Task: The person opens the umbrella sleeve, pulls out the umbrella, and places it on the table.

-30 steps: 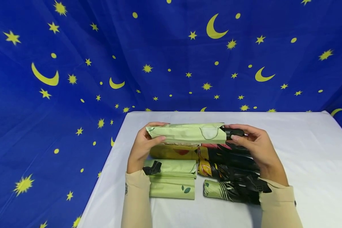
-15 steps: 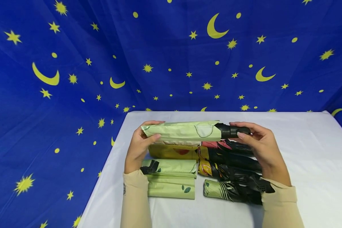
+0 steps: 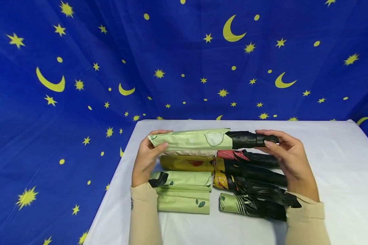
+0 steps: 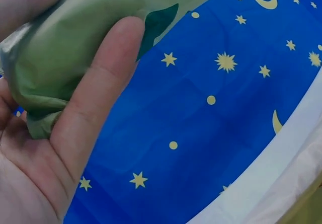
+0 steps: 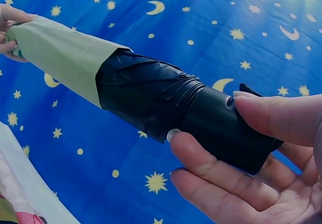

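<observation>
Above the table, a folded umbrella with a black handle lies partly inside a pale green fabric sleeve. My left hand grips the sleeve's left end, its thumb along the front; in the left wrist view the thumb presses the green cloth. The umbrella's handle sits between the thumb and fingers of my right hand. Black folds of canopy show between the sleeve's mouth and the handle. The part of the umbrella within the sleeve is hidden.
Below on the white table lie a yellow sleeve, a cream sleeve and green sleeves. To their right are several folded umbrellas, including a red-and-black one and a green-and-black one. A blue star-patterned cloth hangs behind.
My right hand has moved right with the handle, and my left hand has moved left with the sleeve. More of the black umbrella has come out of the sleeve's mouth.
</observation>
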A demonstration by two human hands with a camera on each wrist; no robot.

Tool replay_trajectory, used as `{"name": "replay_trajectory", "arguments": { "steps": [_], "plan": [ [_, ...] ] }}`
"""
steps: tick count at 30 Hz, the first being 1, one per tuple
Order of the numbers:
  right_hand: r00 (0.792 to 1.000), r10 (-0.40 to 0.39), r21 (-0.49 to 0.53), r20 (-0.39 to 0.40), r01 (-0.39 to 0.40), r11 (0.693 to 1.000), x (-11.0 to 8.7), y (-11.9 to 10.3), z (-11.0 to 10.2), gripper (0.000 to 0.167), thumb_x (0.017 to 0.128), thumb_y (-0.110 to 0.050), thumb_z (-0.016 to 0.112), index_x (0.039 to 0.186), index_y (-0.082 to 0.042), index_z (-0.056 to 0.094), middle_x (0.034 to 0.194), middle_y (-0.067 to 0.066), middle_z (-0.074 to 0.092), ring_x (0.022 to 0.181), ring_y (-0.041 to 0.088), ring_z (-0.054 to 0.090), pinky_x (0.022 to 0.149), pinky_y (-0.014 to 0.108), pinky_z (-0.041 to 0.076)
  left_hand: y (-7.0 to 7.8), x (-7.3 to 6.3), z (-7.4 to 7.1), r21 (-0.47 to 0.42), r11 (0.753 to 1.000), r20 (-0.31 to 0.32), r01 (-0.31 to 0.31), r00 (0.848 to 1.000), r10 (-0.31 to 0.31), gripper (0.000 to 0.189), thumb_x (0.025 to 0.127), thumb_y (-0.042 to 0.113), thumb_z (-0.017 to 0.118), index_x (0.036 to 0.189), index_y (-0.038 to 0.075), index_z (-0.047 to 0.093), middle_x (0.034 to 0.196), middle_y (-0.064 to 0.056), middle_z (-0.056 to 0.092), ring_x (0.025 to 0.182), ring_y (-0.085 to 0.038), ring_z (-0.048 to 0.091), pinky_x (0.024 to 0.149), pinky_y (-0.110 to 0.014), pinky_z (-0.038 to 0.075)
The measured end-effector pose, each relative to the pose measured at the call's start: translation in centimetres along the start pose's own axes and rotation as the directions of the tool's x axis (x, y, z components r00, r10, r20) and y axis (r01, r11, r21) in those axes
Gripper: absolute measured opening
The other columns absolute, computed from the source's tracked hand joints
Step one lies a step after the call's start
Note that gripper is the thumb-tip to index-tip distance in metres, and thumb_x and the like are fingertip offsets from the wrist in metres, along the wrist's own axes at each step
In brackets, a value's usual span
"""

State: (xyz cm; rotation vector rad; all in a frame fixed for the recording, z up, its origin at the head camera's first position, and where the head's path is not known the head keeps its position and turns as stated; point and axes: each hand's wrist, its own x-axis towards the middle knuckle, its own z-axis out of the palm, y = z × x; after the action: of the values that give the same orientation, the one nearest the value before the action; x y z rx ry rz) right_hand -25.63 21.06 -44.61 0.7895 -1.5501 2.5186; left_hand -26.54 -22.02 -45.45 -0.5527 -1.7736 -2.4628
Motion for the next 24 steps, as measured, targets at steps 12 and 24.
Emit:
{"name": "replay_trajectory", "arguments": {
  "steps": [12,24],
  "plan": [
    [0.999,-0.035,0.032,-0.025,0.036,0.999,-0.4,-0.4,-1.1,0.033,0.097,0.025,0.04,0.13,0.028,0.048,0.128,0.033,0.062,0.117,0.039,0.065,0.089,0.048,0.056,-0.1,-0.1,-0.3,0.024,0.999,-0.017,0.034,0.999,-0.034,0.034,0.096,-0.004,0.065,0.128,0.006,0.065,0.13,-0.013,0.065,0.104,-0.021,0.063,0.083,-0.029,0.054],
    [0.997,-0.054,0.065,-0.05,0.057,0.996,-0.5,-0.8,-1.7,0.033,0.097,0.026,0.039,0.129,0.028,0.048,0.127,0.033,0.063,0.114,0.04,0.066,0.088,0.049,0.057,0.5,-0.4,-0.8,0.031,0.999,-0.044,0.043,0.998,-0.041,0.033,0.097,0.002,0.068,0.129,0.006,0.063,0.13,-0.013,0.064,0.102,-0.021,0.062,0.083,-0.029,0.054]
  ]
}}
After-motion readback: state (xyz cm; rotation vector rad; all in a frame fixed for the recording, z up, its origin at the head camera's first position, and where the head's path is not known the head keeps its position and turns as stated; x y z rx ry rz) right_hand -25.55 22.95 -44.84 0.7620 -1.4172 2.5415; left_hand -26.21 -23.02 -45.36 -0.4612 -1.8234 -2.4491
